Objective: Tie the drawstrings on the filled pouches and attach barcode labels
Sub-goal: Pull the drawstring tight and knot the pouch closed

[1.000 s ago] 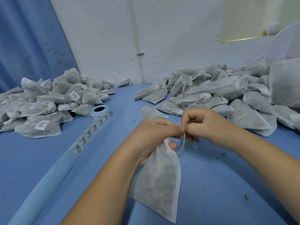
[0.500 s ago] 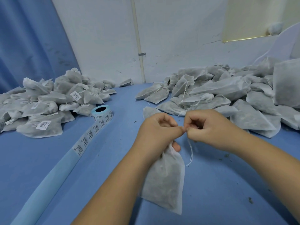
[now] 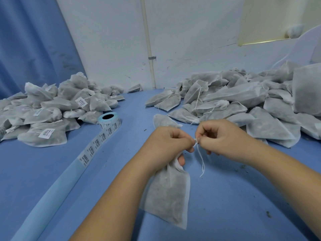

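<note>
Pouch [image 3: 166, 197] sits nearest, under the left hand [image 3: 166, 145], its long axis running from the bottom edge by the viewer up to the gathered neck, which that hand's curled fingers grip. Just beside it, the right hand [image 3: 224, 138] pinches the drawstring [image 3: 201, 159], whose loose ends dangle. Farther left lies the label roll [image 3: 108, 121]. Labelled pouches [image 3: 52, 108] are piled beyond it, and unlabelled pouches [image 3: 243, 101] beyond the right hand.

A filled white nonwoven pouch [image 3: 166, 197] hangs above the blue bench [image 3: 243, 197], neck bunched in the left hand [image 3: 166, 145]. Its thin white drawstring [image 3: 201, 160] dangles from the right hand [image 3: 222, 138]'s pinch. A pale-blue barcode label roll [image 3: 108, 120] lies to the left, strip unrolled.
</note>
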`<state>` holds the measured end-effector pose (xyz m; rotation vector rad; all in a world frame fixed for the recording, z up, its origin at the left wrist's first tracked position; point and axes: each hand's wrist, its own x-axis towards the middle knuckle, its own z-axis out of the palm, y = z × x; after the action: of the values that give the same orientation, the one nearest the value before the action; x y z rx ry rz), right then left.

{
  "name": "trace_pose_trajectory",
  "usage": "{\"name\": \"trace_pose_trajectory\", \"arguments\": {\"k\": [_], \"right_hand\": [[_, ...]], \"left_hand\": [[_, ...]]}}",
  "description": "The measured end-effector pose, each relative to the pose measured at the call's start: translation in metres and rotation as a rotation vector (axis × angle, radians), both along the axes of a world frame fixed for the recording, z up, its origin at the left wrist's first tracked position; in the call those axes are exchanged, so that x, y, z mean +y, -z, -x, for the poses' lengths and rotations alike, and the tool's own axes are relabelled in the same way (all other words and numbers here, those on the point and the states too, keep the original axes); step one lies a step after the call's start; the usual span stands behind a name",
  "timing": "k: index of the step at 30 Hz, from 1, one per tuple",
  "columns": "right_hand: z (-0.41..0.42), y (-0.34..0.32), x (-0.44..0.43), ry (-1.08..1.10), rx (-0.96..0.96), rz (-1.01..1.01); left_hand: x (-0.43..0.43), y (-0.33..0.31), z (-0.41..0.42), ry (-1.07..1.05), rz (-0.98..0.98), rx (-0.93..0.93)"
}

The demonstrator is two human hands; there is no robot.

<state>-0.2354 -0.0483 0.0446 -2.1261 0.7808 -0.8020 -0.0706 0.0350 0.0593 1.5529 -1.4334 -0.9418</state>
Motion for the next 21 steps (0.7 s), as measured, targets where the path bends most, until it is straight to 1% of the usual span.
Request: {"name": "trace_pose_trajectory", "arguments": {"k": [5,7,11,13,17,21], "right_hand": [[0.0005,-0.0005,-0.0009,0.012,-0.005,0.014],[0.0008,-0.0006,-0.0019,0.009,-0.007,0.005],[0.0025,0.0001,-0.0024,-0.094,-0.023,-0.098],[0.0017,0.0023,-0.0021,-0.106,-0.008,-0.095],[-0.0010,0.0044,-0.0030,-0.006,-0.021,-0.038],[-0.0008,0.0037,-0.0035,0.080,-0.049,-0.035]], "left_hand": [[-0.0004,0.0007,-0.0024,0.015,-0.027,0.048],[-0.0008,0.0010,-0.0035,0.017,-0.023,0.094],[-0.0006,-0.0003,-0.0051,0.036,-0.017,0.195],[-0.0005,-0.0011,-0.0061,0.043,-0.010,0.223],[-0.0003,-0.0021,-0.0089,0.049,0.005,0.254],[-0.0003,-0.0024,-0.0098,0.066,-0.021,0.270]]}}
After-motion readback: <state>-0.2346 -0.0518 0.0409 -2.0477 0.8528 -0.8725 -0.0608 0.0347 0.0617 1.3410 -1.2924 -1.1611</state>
